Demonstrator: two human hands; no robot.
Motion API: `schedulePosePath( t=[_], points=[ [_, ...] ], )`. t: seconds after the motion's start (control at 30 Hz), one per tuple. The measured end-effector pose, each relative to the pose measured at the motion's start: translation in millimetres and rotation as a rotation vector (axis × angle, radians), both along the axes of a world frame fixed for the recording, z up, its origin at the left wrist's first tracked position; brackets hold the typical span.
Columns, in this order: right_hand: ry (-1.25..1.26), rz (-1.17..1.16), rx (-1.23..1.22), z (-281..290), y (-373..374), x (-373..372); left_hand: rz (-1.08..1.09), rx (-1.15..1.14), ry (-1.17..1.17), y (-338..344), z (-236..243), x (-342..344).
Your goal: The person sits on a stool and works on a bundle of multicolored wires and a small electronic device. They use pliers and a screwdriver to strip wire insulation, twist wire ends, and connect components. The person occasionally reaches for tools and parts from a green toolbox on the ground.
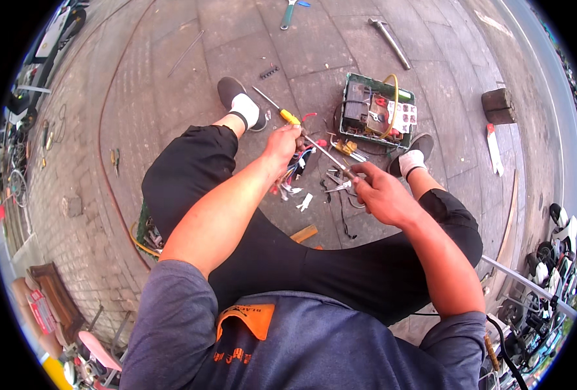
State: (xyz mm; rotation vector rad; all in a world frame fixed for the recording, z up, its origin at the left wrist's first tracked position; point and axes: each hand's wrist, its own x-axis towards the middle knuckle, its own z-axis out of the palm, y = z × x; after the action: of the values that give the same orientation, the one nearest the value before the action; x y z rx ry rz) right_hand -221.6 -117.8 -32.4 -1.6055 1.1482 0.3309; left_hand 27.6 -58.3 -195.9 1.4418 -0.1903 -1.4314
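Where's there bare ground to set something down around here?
Bare paving lies between the hammer, the green crate and the wooden block; another patch lies between the wrench and hammer. It's crowded between the shoes, with loose wires and metal tools. The crate is packed too.

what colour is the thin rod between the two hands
Silvery grey along its bare middle; the thin rod shows best in the head view.

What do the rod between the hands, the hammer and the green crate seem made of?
Rod: likely metal, smooth and silvery, catching light along its length.
Hammer: probably steel, from the grey sheen on its handle.
Green crate: perhaps plastic, dull, with no metallic shine on its rim.
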Motion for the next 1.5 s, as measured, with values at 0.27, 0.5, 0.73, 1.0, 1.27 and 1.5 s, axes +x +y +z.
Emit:
schedulePosePath(
  t=[0.27, 0.5, 0.73, 1.0, 1.27, 1.5],
  points=[
    [-0.037, -0.04, -0.237, -14, 11, 0, -0.023, 0.054, 0.033, 2, 2, 4],
    [-0.035, -0.035, -0.271, -15, 6, -4, -0.02, 0.034, 0.115, 4, -13, 10],
    [-0.052, -0.014, -0.265, -14, 3, -10, -0.015, 0.07, 0.118, 1, -6, 6],
    [-0.06, 0.005, -0.281, -13, 1, -8, -0.063, -0.028, 0.051, 6, -15, 12],
    [-0.136, -0.278, 0.582, -28, -20, -18, -0.172, -0.105, -0.02, 4, 1, 3],
    [0.017, 0.079, -0.041, -39, -3, -18, -0.162, -0.14, 0.015, 1, 4, -7]
  ],
)
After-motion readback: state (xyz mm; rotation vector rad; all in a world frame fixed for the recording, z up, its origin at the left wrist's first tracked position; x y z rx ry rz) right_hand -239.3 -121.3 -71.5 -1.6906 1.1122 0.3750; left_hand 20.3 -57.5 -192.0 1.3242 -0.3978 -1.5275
